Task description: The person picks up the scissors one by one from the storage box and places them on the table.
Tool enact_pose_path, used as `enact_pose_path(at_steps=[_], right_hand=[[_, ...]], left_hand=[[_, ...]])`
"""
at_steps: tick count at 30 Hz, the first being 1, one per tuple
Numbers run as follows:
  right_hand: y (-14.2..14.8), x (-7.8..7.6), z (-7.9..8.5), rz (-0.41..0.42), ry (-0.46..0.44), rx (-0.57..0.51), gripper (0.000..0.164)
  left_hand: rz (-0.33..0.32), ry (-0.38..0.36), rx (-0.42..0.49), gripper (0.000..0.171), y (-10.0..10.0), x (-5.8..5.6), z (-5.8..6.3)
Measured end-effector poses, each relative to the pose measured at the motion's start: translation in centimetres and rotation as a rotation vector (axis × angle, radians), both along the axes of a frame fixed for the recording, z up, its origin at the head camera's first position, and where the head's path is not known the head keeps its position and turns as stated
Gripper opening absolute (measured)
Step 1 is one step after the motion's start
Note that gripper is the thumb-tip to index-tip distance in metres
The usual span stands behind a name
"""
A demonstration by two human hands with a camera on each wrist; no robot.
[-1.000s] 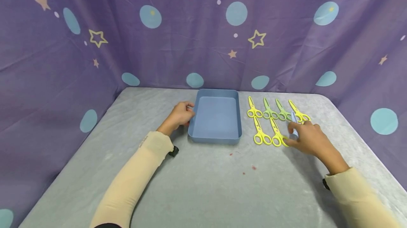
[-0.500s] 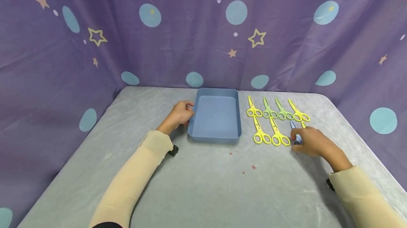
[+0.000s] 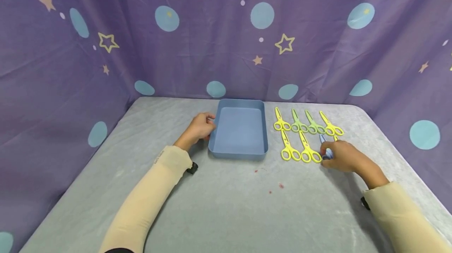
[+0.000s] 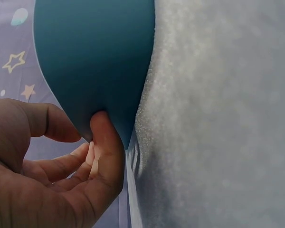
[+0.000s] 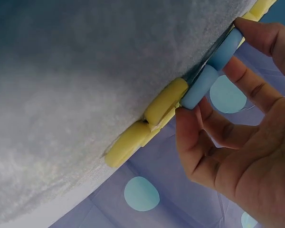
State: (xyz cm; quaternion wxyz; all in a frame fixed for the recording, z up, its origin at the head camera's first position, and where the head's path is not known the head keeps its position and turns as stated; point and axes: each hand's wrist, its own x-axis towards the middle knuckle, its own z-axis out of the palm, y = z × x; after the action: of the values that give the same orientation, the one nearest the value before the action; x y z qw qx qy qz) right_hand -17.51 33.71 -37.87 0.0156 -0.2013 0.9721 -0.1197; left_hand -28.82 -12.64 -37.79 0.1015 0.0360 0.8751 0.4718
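My left hand (image 3: 199, 127) pinches the left wall of a blue tray (image 3: 238, 155); the left wrist view has thumb and forefinger on the tray wall (image 4: 97, 61). Over on the right, my right hand (image 3: 346, 157) grips a pair of blue scissors (image 3: 329, 153) at the handles, low at the table. Its thumb and fingers lie around the blue handle loops (image 5: 200, 87) in the right wrist view. A pair of yellow scissors (image 5: 128, 144) lies right beside these, mostly hidden behind the hand in the head view.
Right of the tray, several yellow scissors (image 3: 290, 151) and green scissors (image 3: 299, 124) lie in two rows on the grey tablecloth (image 3: 226, 206). A purple curtain (image 3: 226, 49) hangs behind the table. Small red spots mark the cloth before the tray.
My right hand has drawn the blue scissors a little toward me, uncovering the rear yellow pair, then shifted slightly left. The left hand and tray stay where they were.
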Motion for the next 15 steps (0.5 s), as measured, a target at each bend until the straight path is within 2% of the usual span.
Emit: enact_pose_path(at_steps=[8,15], right_hand=[[0.14,-0.23,0.12,0.001,-0.051,0.013,0.029],[0.12,-0.31,0.41,0.0,-0.081,-0.004,0.03]], left_hand=[[-0.008,-0.014,0.004,0.048,0.16,-0.26,0.04],[-0.004,-0.02,0.003,0.049,0.13,-0.03,0.02]])
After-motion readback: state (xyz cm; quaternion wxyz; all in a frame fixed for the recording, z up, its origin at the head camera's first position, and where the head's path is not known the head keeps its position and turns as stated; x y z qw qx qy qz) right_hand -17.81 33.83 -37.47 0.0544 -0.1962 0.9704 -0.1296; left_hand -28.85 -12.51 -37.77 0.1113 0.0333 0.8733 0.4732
